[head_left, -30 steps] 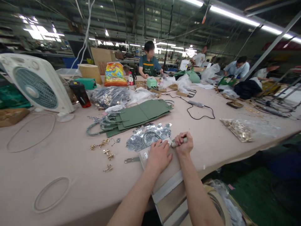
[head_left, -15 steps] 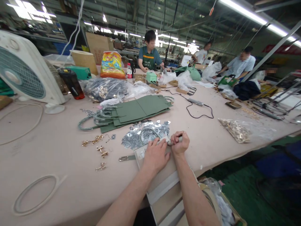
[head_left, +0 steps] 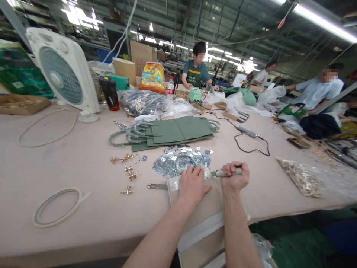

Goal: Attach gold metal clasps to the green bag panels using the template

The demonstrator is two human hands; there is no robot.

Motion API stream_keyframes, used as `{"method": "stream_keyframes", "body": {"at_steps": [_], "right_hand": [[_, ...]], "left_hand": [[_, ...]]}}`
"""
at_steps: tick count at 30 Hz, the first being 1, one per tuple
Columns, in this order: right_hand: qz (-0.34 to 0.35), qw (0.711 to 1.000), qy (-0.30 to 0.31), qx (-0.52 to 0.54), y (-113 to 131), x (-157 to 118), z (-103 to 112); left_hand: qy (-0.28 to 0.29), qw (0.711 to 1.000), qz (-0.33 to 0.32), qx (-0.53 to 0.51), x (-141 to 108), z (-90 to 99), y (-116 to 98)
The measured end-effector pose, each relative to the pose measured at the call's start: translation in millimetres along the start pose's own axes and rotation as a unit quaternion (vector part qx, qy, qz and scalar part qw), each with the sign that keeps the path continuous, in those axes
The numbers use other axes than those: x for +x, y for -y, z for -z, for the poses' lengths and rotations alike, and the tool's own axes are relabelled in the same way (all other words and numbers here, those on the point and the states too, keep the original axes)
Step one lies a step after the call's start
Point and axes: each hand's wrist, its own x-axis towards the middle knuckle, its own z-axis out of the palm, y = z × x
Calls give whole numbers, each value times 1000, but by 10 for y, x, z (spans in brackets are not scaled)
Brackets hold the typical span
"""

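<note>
My left hand [head_left: 192, 186] lies flat on a beige-lined bag panel [head_left: 208, 199] near the table's front edge, fingers stretched out. White strips and small metal plates [head_left: 174, 185] sit along the panel's top edge. A green strap [head_left: 157, 186] with a metal end sticks out to its left. My right hand [head_left: 235, 176] is closed round the pale, thick handle of a hand tool [head_left: 221, 173], whose narrow end points left at the panel's upper right corner. The tool's exact kind is unclear. Beyond the panel, a green looped bag handle [head_left: 185, 159] rests over a pile of metal plates [head_left: 163, 165].
Green bag pieces [head_left: 181, 130] with wrapped handles lie behind the plates. Gold fittings [head_left: 128, 173] and a tape roll [head_left: 57, 206] are on the left. A corded tool [head_left: 247, 131] and a bag of metal parts [head_left: 299, 176] lie right. A fan [head_left: 63, 70] stands left; a co-worker [head_left: 196, 70] sits opposite.
My right hand has drawn the tool rightward, away from my left hand, which remains on the panel. The view has turned, so the table's things appear farther right.
</note>
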Motion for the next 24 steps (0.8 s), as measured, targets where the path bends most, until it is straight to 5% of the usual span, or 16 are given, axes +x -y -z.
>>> {"method": "stream_keyframes", "body": {"at_steps": [4,13,24], "right_hand": [[-63,998,13,5,55,123,-62],[-104,986,81,-99,-278,81,-353],[-57,971,122,-199,-384,-53,-291]], "left_hand": [[13,1000,9,5,7,-29,1],[2,1000,0,20,7,-6,-6],[-12,999,1,31,-14,-34,-17]]}}
